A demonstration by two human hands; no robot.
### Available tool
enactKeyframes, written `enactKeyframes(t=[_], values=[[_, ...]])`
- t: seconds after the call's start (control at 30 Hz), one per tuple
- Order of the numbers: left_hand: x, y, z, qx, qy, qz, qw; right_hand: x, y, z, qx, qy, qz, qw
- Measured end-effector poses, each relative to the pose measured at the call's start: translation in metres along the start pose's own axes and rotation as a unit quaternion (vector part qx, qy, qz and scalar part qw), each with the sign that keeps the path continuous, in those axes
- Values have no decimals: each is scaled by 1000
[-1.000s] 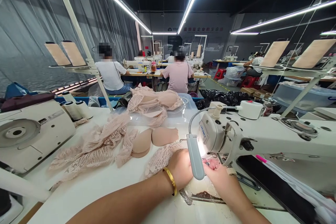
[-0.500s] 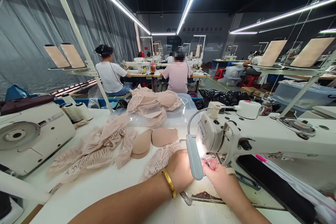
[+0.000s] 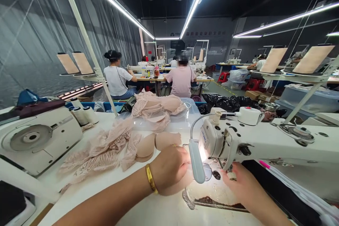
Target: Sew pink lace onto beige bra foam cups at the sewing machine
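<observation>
My left hand (image 3: 169, 166), a gold bangle at its wrist, is closed with curled fingers left of the sewing machine's lamp (image 3: 197, 162). A beige fabric piece (image 3: 180, 187) shows under it, partly hidden by the hand. My right hand (image 3: 241, 180) lies right of the needle area of the white sewing machine (image 3: 212, 137); the machine parts hide its fingertips. Between the hands, the lit machine bed (image 3: 215, 190) shows a dark oval opening. Behind my left hand are beige bra cups (image 3: 145, 146) and a heap of beige lace (image 3: 106, 144).
More lace and cups (image 3: 159, 106) rest on a translucent plastic bin (image 3: 189, 114) beyond the table. A second white machine (image 3: 39, 134) stands at left, with thread cones (image 3: 88, 114) behind it. A black strip (image 3: 286, 190) lies at right. Co-workers sit ahead.
My hands have moved apart from the needle area: the left has drawn leftward over where lace lay, the right slightly rightward. The machine bed between them is now exposed.
</observation>
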State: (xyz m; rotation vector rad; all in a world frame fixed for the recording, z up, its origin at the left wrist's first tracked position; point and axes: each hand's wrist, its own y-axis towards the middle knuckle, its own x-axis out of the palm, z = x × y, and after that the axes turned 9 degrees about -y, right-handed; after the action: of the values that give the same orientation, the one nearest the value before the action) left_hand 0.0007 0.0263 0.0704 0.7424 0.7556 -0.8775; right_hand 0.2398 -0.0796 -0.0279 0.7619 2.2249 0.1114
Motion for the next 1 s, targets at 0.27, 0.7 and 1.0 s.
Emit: enactKeyframes(t=[0.27,0.7,1.0], values=[[38,-56,-28,-2,70,-1,998,-37,2,39,-123,-167,-54,977],[69,-36,-54,197,46,23,979,-23,-23,-9,-502,-240,-135,820],[64,-42,-41,168,127,11,978,-6,-23,-9,-493,-153,-120,848]])
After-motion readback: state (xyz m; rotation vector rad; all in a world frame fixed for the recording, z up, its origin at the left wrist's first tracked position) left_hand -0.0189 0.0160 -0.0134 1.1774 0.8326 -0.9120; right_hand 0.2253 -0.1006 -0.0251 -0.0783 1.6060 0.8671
